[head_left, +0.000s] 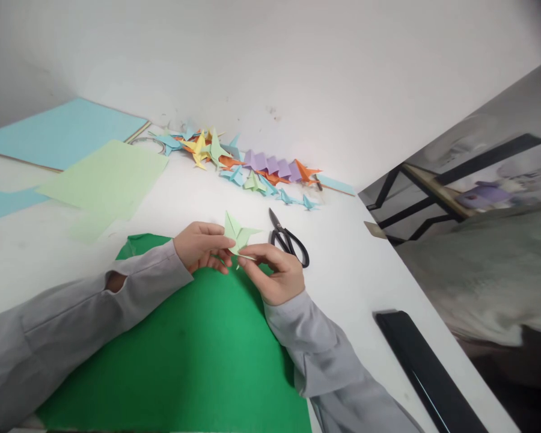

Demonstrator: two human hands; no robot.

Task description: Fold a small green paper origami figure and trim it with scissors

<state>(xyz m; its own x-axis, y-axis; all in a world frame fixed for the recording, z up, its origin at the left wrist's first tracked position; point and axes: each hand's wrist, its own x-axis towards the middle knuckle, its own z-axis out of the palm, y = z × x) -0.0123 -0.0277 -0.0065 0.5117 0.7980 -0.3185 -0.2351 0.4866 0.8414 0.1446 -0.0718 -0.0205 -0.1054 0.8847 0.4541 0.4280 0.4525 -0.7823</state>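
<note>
A pale green folded paper crane (pixel 238 232) is held up between both hands, its pointed tips spreading upward and to the right. My left hand (pixel 204 246) pinches its left side between thumb and fingers. From the lower right, my right hand (pixel 277 272) grips its lower edge between thumb and forefinger. Beneath the hands lies a green sheet (pixel 184 343), bulging upward in the middle. Black-handled scissors (pixel 288 237) rest just beyond my right hand, blades pointing away.
Folded paper cranes (pixel 207 147) in several colours and purple folded pieces (pixel 270 163) line the wall. At left are light green paper (pixel 112 174) and a blue sheet (pixel 67 132). A long black object (pixel 428 373) lies near the table's right edge; a shelf (pixel 442 192) stands beyond.
</note>
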